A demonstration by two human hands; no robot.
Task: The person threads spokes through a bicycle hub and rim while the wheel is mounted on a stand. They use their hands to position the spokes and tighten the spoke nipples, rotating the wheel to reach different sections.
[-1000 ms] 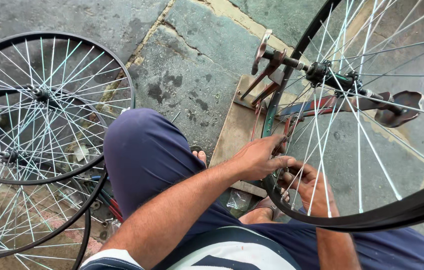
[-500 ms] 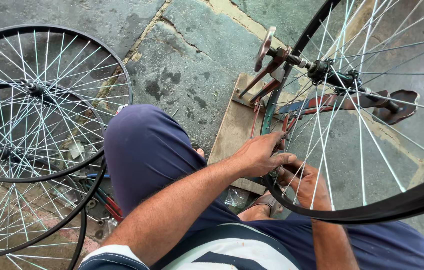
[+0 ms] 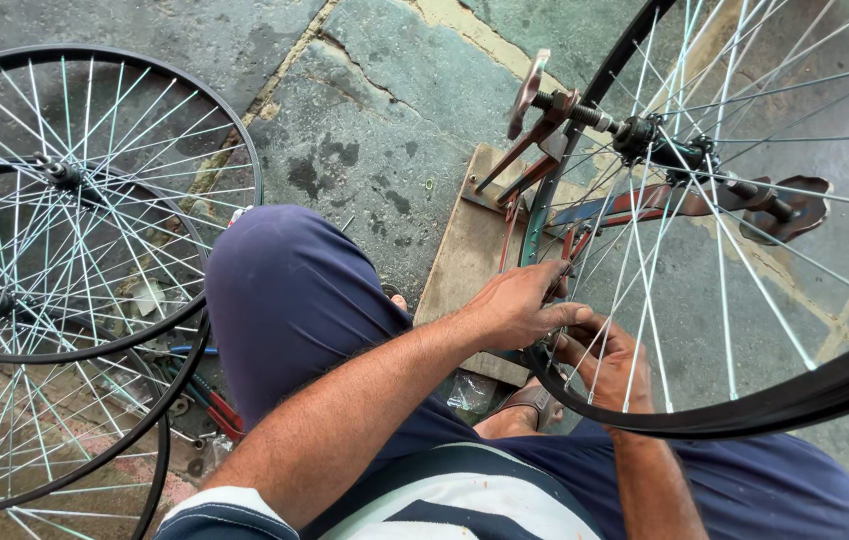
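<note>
Right hand (image 3: 612,362) sits nearest, fingers curled among the spokes just inside the black rim of the bicycle wheel (image 3: 744,420); whether it grips one cannot be told. Left hand (image 3: 519,305) is closed on the rim's near edge. The wheel stands upright in a truing stand (image 3: 544,135) at the far end of a wooden board (image 3: 464,260). Spare wheels (image 3: 94,200) lie left on the stone floor (image 3: 374,110).
</note>
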